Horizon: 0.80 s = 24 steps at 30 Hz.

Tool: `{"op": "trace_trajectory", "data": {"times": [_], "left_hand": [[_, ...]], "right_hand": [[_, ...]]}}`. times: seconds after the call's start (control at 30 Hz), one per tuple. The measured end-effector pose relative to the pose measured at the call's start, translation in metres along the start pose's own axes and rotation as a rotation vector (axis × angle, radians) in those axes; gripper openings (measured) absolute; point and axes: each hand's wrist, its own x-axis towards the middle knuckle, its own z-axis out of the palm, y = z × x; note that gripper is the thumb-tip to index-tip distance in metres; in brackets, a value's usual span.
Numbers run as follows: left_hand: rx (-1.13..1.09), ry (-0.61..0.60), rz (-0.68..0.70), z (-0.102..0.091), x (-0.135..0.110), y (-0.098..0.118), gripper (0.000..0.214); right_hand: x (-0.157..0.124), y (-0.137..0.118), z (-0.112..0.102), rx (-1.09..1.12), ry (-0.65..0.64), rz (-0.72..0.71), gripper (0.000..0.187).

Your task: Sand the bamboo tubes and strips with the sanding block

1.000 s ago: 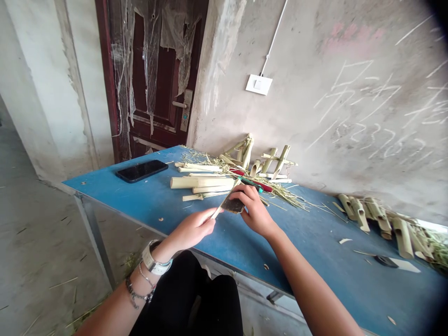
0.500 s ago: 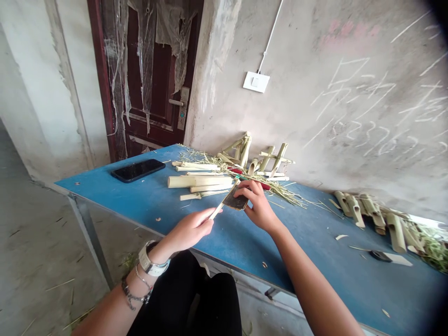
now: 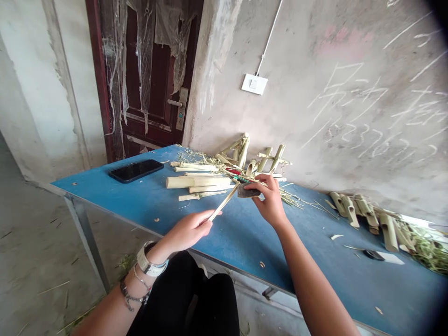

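A slim pale bamboo stick [image 3: 224, 202] is pinched near its lower end by my left hand [image 3: 191, 228], pointing up and away over the blue table. My right hand [image 3: 269, 199] grips a dark, folded piece of sandpaper [image 3: 248, 190] between thumb and fingers. The sandpaper's left edge is at the far end of the stick; whether they touch I cannot tell. Just beyond the stick lie several cut bamboo pieces [image 3: 196, 182], thick and thin, side by side.
A black phone [image 3: 136, 171] lies on the blue table [image 3: 140, 200] at the left. Bamboo assemblies [image 3: 241, 151] and loose shavings sit against the wall. Along the right are notched bamboo tubes [image 3: 388, 231] and a knife with a dark handle [image 3: 374, 255].
My right hand has moved right and slightly up with the sandpaper, from along the stick to its far tip. More of the stick shows. My left hand has hardly moved.
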Motion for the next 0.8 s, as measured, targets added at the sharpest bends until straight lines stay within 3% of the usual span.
{"op": "trace_trajectory", "data": {"times": [0.17, 0.33, 0.8], "left_hand": [[-0.005, -0.009, -0.014, 0.0, 0.0, 0.0, 0.047], [-0.009, -0.013, -0.013, 0.001, -0.001, 0.002, 0.046], [0.019, -0.007, -0.004, -0.001, -0.001, 0.003, 0.047]], "right_hand": [[-0.001, -0.006, 0.005, 0.054, -0.14, -0.069, 0.038], [0.001, -0.015, 0.003, 0.076, -0.125, -0.113, 0.029], [0.0, -0.018, 0.005, 0.05, -0.149, -0.127, 0.027]]}}
